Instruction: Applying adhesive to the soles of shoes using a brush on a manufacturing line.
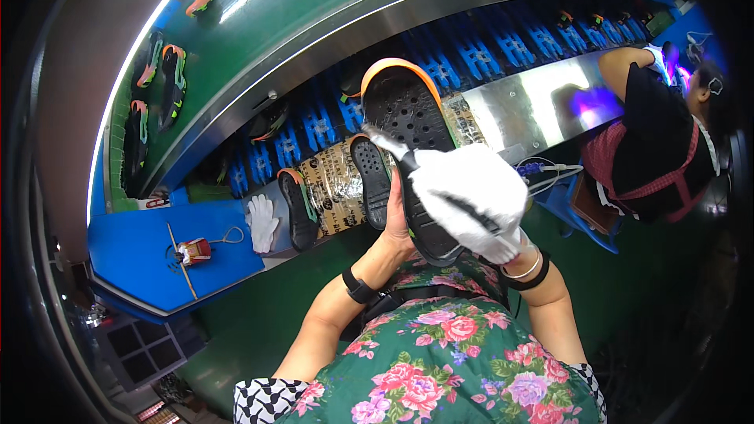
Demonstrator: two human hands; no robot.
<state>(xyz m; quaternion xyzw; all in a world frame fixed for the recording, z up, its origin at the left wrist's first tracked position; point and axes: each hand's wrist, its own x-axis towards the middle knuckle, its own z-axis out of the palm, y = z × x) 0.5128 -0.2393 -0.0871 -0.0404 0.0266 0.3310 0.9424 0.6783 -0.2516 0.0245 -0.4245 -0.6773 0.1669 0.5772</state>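
Supporting an orange-rimmed shoe sole (404, 106), the bare left grip (398, 224) is clamping its edge; over it, the gloved right grip (471, 196) is clasping a brush-like tool (383, 140). Blue racks (318, 130) are lining the metal tabletop (510, 107).

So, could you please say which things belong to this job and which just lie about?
Likely job-related:
held black, orange-edged perforated sole
similar sole alongside
worn white fabric glove

Apparently lying about:
empty white fabric glove
thin tan stick

Blue side table (118, 267), left.
White glove (261, 224) at its right edge; far right, co-worker (640, 149) near blue stool (559, 204).
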